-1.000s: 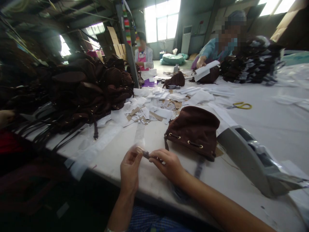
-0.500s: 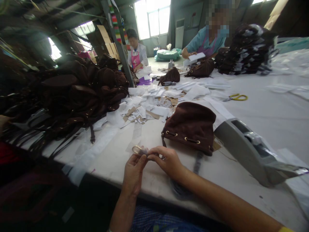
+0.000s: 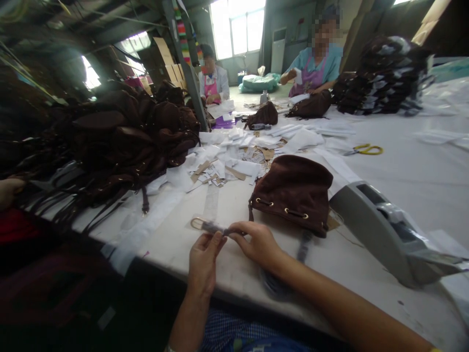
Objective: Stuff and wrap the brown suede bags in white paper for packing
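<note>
The left hand (image 3: pixel 203 259) and right hand (image 3: pixel 258 243) pinch a slim, dark strap (image 3: pixel 224 231) in greyish, filmy wrap (image 3: pixel 209 226).
Each grip is closed on the strap, held over the near part of the broad white tabletop (image 3: pixel 166 239), its gold-coloured looped buckle (image 3: pixel 198 218) pointing left. A steady left pinch and light right-hand smoothing should keep the wrap even. Beyond sits a soft, dark-brown fabric bag (image 3: pixel 293 188).

The fingers of the right hand (image 3: pixel 258 244) hide one end of the strap (image 3: pixel 210 227), and the left hand (image 3: pixel 205 254) covers part of its underside. The right forearm (image 3: pixel 330 296) masks some of a blurred dark coil (image 3: pixel 271 286). The left edge crops another person's hand (image 3: pixel 9 191) and the shadowy bag heap (image 3: pixel 110 129); marks on the scraps (image 3: pixel 214 176) are too small to read.
</note>
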`<state>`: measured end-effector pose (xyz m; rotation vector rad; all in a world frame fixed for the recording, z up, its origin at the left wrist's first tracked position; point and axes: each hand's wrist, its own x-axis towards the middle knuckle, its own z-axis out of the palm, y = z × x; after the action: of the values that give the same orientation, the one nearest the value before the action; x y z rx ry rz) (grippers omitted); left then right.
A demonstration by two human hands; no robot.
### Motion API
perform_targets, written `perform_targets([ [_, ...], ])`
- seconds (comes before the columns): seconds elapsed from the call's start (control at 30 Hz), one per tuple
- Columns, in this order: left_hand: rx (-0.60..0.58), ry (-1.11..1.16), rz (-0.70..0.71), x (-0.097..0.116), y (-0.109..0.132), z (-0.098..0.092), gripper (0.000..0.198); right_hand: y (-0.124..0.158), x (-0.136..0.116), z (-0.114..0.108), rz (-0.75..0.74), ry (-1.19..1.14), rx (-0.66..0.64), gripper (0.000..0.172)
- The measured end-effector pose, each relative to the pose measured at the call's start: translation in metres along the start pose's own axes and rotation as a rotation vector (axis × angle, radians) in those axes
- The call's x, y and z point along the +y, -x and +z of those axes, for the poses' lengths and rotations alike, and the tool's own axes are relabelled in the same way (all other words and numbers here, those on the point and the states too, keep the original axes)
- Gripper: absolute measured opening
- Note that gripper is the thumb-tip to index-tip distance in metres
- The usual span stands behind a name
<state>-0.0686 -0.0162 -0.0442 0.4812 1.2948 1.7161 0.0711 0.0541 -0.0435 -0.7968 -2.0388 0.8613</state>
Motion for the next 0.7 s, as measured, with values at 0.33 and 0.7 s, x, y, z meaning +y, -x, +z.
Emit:
perform_targets([
  [0.33,0.044,-0.033,0.059,-0.007,-0.001,0.004,0.029,-0.003,-0.001,-0.006,-0.132,0.073,-0.029,0.038],
  [0.7,0.012,-0.119,0.08,-0.018,-0.002,0.011,0.03,-0.011,0.016,-0.011,-0.284,0.183,-0.003,0.043],
])
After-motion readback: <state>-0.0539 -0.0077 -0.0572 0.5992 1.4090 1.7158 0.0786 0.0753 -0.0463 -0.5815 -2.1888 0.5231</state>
